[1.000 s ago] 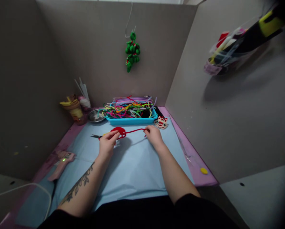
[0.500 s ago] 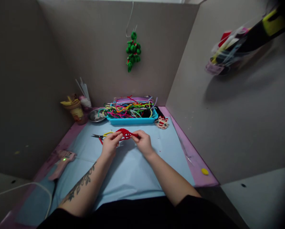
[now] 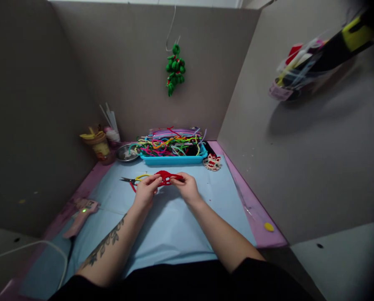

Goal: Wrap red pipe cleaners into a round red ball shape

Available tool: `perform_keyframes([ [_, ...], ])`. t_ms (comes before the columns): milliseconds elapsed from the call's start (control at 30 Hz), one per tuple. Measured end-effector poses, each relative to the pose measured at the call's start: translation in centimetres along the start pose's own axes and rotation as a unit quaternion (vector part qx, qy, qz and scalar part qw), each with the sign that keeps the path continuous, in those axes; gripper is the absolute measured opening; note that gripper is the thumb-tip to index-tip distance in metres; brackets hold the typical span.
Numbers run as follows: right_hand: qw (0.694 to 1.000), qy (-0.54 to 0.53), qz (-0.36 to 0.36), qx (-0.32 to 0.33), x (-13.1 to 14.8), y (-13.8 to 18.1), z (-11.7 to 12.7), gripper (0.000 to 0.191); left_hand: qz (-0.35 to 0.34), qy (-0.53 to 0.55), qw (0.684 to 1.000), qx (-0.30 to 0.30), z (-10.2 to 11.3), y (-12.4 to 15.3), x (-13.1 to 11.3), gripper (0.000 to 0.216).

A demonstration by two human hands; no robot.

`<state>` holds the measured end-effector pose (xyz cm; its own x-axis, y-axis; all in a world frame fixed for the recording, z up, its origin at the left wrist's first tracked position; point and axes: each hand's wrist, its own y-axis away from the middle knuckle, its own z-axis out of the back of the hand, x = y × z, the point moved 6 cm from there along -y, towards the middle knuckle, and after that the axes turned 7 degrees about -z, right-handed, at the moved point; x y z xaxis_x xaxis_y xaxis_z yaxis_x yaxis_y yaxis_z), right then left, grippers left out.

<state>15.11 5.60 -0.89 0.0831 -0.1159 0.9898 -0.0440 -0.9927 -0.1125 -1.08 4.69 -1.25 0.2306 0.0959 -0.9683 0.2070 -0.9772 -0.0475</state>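
Between my hands is a red openwork piece (image 3: 164, 177) of bent fuzzy stems, raised above the blue table cover. My left hand (image 3: 147, 190) pinches its left side with thumb and fingertips. At the other end, my right hand (image 3: 187, 186) has its fingers closed on the right edge. Just left of my left hand lie scissors (image 3: 129, 180) with black blades and yellow handles, partly hidden by the hand. A short red strip (image 3: 133, 187) rests by them.
A blue tray (image 3: 174, 160) heaped with colourful pipe cleaners stands at the back, beside a metal bowl (image 3: 127, 153) and a lion-like face ornament (image 3: 212, 162). A pink glue gun (image 3: 81, 218) lies left. A green ornament (image 3: 175, 69) hangs behind; a yellow disc (image 3: 268, 227) is right.
The red piece has tilted a little and looks flatter between my fingers. Both hands keep their hold and have barely moved; the view has shifted slightly.
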Motion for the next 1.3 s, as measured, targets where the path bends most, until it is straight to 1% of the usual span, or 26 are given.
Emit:
perform_keyframes([
  [67, 0.998, -0.048, -0.031, 0.009, -0.3, 0.1, -0.6, 0.02, -0.001, 0.006, 1.0, 0.006, -0.1, 0.0, 0.0, 0.041],
  [133, 0.997, -0.059, -0.037, 0.016, -0.1, 0.5, -1.1, 0.022, -0.004, 0.009, 1.0, 0.012, -0.1, 0.0, 0.2, 0.04],
  [267, 1.0, 0.02, 0.006, 0.022, 0.9, 1.1, -1.5, 0.018, -0.007, 0.016, 1.0, 0.004, 0.1, -0.2, 0.5, 0.039],
  [400, 0.992, 0.11, 0.066, 0.003, 1.8, 1.1, -0.7, 0.027, -0.017, 0.029, 0.999, -0.016, 0.6, -0.6, 0.5, 0.04],
  [533, 0.988, 0.132, 0.078, -0.003, 2.4, 1.0, 0.2, 0.029, -0.024, 0.029, 0.999, -0.035, 1.0, -0.8, 0.3, 0.041],
  [633, 0.987, 0.135, 0.083, -0.024, 2.7, 0.9, 0.8, 0.018, -0.023, 0.027, 0.998, -0.046, 1.2, -0.8, 0.2, 0.041],
  [700, 0.99, 0.119, 0.073, -0.031, 2.5, 0.8, 1.0, 0.009, -0.019, 0.028, 0.999, -0.041, 1.1, -0.7, 0.2, 0.041],
  [733, 0.993, 0.099, 0.059, -0.029, 2.2, 0.7, 0.9, 0.008, -0.017, 0.028, 0.999, -0.035, 1.0, -0.7, 0.3, 0.041],
  [833, 0.999, 0.029, 0.005, -0.013, 1.0, 0.4, 0.4, 0.013, -0.007, 0.025, 1.0, -0.012, 0.5, -0.4, 0.6, 0.042],
  [900, 0.999, 0.03, -0.002, -0.01, 0.7, 0.4, 0.0, 0.014, -0.003, 0.021, 1.0, -0.001, 0.1, -0.2, 0.6, 0.042],
  [1000, 0.993, 0.109, 0.045, -0.019, 1.6, 0.8, -0.3, 0.014, 0.001, 0.008, 1.0, 0.0, -0.1, 0.0, 0.3, 0.042],
  [1067, 0.984, 0.154, 0.089, -0.028, 2.6, 1.1, 0.0, 0.019, 0.0, -0.002, 1.0, -0.009, 0.1, 0.0, 0.0, 0.043],
  [1167, 0.973, 0.184, 0.133, -0.048, 3.8, 1.4, 0.8, 0.024, -0.013, -0.01, 1.0, -0.024, 0.6, -0.2, -0.2, 0.045],
  [1233, 0.97, 0.187, 0.144, -0.054, 4.0, 1.4, 1.2, 0.016, -0.02, -0.013, 0.999, -0.027, 0.8, -0.3, -0.2, 0.045],
  [1300, 0.973, 0.176, 0.138, -0.048, 3.7, 1.2, 1.3, 0.006, -0.023, -0.015, 0.999, -0.025, 0.8, -0.3, -0.1, 0.044],
])
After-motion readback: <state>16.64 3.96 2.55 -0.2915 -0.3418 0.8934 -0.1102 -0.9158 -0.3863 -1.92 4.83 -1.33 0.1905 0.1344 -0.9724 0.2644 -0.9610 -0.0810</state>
